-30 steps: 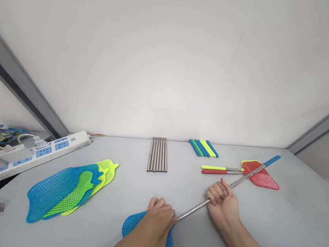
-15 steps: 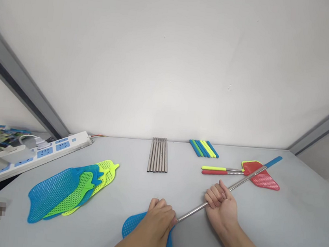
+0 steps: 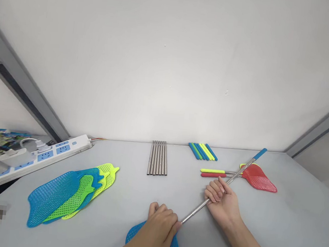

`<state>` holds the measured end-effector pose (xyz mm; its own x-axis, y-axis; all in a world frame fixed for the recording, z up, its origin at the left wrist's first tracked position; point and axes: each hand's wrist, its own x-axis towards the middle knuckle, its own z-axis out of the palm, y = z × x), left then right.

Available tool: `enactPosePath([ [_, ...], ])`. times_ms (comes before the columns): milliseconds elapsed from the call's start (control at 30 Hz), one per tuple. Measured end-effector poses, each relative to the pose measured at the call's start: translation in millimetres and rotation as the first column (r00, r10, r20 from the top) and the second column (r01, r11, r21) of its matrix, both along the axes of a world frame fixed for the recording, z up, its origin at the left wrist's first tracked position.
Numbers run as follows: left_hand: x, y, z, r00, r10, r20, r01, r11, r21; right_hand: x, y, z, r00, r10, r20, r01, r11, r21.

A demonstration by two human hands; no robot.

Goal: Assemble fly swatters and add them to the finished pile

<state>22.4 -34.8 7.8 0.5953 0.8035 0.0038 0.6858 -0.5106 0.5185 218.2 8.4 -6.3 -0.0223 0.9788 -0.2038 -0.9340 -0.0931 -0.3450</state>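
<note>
Blue grip (image 3: 260,154): swung leftward, beyond the red swatter (image 3: 260,179).
Left hand (image 3: 162,227): I clenched the rod (image 3: 194,212), well apart from the red swatter.
Right hand (image 3: 223,201): I curled fingers round it, nearer.

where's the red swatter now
In the head view, the red swatter lies right of centre on the table, beyond the right hand, partly over a yellow swatter.
</note>
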Motion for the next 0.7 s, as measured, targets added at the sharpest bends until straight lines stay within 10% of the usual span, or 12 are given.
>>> enactPosePath([
  [700,1,-6,-0.1,0.996,-0.064,-0.067,0.064,0.998,-0.005,18,12,5,0.995,-0.050,-0.090,0.048,0.998,-0.029],
])
